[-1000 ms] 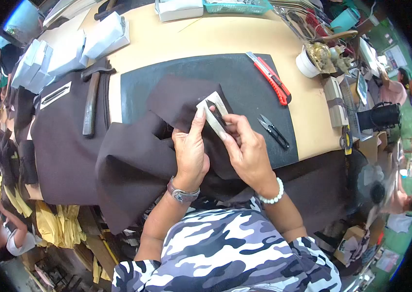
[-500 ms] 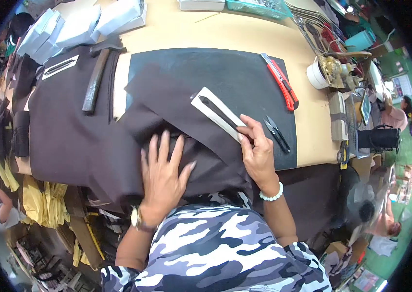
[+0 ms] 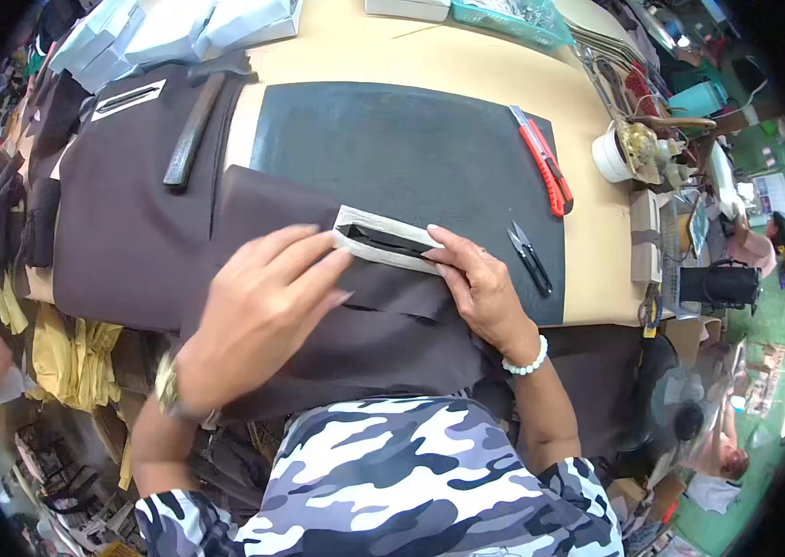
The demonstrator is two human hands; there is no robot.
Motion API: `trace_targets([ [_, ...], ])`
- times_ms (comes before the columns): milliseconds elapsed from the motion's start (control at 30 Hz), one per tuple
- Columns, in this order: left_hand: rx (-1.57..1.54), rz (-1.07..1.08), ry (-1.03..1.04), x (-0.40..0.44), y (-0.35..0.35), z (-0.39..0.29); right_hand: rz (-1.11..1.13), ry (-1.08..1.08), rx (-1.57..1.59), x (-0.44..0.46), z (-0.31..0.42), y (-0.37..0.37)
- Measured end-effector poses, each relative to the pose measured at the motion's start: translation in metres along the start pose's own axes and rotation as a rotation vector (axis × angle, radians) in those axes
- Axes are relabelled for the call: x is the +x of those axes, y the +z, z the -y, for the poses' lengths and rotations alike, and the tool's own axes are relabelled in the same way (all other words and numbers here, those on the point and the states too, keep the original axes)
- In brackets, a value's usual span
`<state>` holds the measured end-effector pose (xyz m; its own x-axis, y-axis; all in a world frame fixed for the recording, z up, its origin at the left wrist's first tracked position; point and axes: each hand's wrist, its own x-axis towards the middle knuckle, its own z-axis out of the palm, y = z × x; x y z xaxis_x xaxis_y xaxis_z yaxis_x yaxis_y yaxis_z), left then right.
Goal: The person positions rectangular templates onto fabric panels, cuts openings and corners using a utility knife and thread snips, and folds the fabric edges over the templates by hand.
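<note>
A dark brown fabric piece [image 3: 383,339] lies in front of me, partly over a black cutting mat [image 3: 392,139]. A white strip [image 3: 366,249] on the fabric frames a long narrow slit with dark edges. My right hand [image 3: 483,290] pinches the fabric at the right end of this strip, thumb below and fingers above. Near the strip's left end is my left hand [image 3: 263,311], slightly blurred, its fingers stretched out and apart. Whether its fingertips touch the strip, I cannot tell. The fabric under my left palm is hidden.
On the mat's right side lie a red box cutter [image 3: 546,167] and small thread snips [image 3: 530,258]. A hammer [image 3: 196,130] rests on more dark fabric [image 3: 123,223] at left, near a second white-framed slit [image 3: 129,99]. A white cup [image 3: 610,158] stands at right.
The strip has turned nearer to level and come closer to me. My left hand has lifted off the fabric towards the strip's left end. More of the mat shows.
</note>
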<state>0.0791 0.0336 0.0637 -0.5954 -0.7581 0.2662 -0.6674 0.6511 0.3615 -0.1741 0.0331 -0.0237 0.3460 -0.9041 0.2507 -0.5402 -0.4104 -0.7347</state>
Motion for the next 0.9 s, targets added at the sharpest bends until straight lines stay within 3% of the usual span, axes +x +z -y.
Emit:
trace_targets([
  [67, -0.075, -0.006, 0.162, 0.02, 0.032, 0.013, -0.022, -0.056, -0.053, -0.003, -0.001, 0.001],
  [233, -0.225, 0.171, 0.145, 0.05, 0.088, 0.025, -0.149, -0.126, -0.187, -0.009, -0.003, 0.01],
  [333, -0.339, 0.216, 0.101, 0.052, 0.091, 0.032, -0.164, -0.073, -0.215, -0.012, -0.004, 0.007],
  [633, -0.407, 0.126, 0.155, 0.037, 0.093, 0.054, -0.03, -0.415, -0.375, -0.013, -0.018, -0.011],
  [767, -0.397, 0.128, 0.183, 0.036, 0.094, 0.056, -0.008, -0.451, -0.343, -0.024, -0.026, -0.017],
  [900, -0.382, 0.129, 0.234, 0.038, 0.093, 0.057, -0.105, -0.025, 0.013, -0.022, -0.018, -0.016],
])
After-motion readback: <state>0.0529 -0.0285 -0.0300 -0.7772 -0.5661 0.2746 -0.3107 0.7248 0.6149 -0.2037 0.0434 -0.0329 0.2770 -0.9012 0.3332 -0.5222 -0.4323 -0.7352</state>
